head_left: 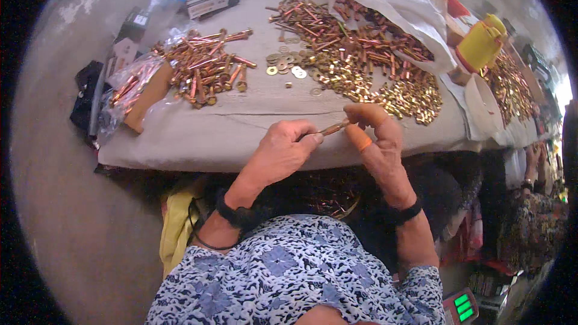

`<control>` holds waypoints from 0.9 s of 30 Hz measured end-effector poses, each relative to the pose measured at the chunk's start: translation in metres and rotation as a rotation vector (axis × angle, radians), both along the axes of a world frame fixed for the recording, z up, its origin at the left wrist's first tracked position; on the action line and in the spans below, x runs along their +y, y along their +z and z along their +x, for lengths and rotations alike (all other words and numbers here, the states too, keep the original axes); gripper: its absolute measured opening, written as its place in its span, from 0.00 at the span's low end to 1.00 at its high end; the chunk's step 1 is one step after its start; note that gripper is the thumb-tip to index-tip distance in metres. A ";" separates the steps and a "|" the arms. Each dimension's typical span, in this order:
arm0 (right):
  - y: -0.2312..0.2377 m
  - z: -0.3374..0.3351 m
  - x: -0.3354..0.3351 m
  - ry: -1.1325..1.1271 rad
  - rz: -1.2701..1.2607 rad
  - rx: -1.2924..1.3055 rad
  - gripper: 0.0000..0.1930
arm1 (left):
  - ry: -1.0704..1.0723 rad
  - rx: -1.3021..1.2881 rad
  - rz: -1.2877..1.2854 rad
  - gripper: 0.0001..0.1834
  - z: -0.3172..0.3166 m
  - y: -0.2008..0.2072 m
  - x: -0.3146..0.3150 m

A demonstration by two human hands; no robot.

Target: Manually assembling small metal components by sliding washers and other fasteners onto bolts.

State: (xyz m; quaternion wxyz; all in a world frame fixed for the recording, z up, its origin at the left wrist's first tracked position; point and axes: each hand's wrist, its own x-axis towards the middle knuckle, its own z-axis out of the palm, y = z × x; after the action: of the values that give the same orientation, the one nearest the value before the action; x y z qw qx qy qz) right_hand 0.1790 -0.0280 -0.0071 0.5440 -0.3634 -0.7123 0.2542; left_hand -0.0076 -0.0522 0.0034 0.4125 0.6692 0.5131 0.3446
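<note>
- At left on the tabletop [205,135], a heap of bolts [208,67] lies.
- Near, the left hand [283,147] has its grip closed on one bolt [334,127], before the washers [284,60].
- The right hand [382,144], orange cover [358,138] on its thumb, has narrow grip at this bolt's right end; whether it presses, I cannot tell.
- Farther right, golden nuts [391,97] lie.
</note>
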 end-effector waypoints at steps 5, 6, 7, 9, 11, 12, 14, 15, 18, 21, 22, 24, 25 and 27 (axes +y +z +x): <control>0.000 0.015 -0.004 -0.012 -0.376 -0.125 0.07 | -0.065 -0.016 0.001 0.11 0.001 -0.005 -0.003; -0.002 0.015 -0.003 -0.059 -0.453 -0.137 0.07 | -0.054 -0.010 -0.006 0.11 0.000 -0.003 -0.003; -0.002 0.011 -0.005 -0.082 -0.352 -0.047 0.08 | -0.048 -0.010 -0.008 0.11 0.000 -0.002 -0.002; 0.003 -0.005 -0.003 -0.068 -0.040 0.045 0.10 | -0.043 -0.005 0.001 0.11 -0.001 -0.001 -0.001; 0.005 -0.005 -0.003 0.001 0.099 -0.022 0.09 | -0.038 0.009 0.016 0.11 -0.003 -0.002 -0.001; 0.004 0.001 -0.003 -0.003 -0.065 -0.089 0.07 | -0.041 0.016 0.026 0.11 -0.004 -0.002 -0.001; 0.003 0.015 -0.005 -0.027 -0.397 -0.232 0.05 | -0.064 0.020 0.043 0.11 -0.002 -0.005 -0.001; 0.002 0.016 -0.006 -0.031 -0.357 -0.184 0.05 | -0.055 0.013 0.032 0.11 -0.002 -0.005 -0.001; 0.004 0.009 -0.006 -0.021 -0.150 -0.078 0.06 | -0.039 -0.005 0.000 0.11 0.000 -0.002 0.000; 0.003 0.002 -0.006 0.055 -0.013 -0.080 0.07 | -0.040 0.007 -0.012 0.11 -0.003 -0.001 -0.002; 0.002 0.007 -0.006 0.035 -0.136 -0.137 0.07 | -0.060 0.015 0.012 0.11 -0.003 -0.001 -0.002; 0.000 0.012 -0.005 0.010 -0.281 -0.170 0.08 | -0.072 0.010 0.008 0.11 -0.001 -0.002 -0.002; 0.000 0.013 -0.005 0.002 -0.299 -0.146 0.08 | -0.064 -0.004 -0.014 0.11 0.000 -0.003 -0.002; 0.002 0.005 -0.006 0.014 -0.130 0.057 0.07 | -0.057 -0.028 -0.056 0.11 0.001 -0.003 0.000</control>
State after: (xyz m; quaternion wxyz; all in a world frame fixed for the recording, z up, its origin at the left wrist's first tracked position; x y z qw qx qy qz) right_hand 0.1841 -0.0344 -0.0054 0.5378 -0.3855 -0.6809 0.3139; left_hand -0.0064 -0.0527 0.0006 0.4476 0.6668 0.4976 0.3277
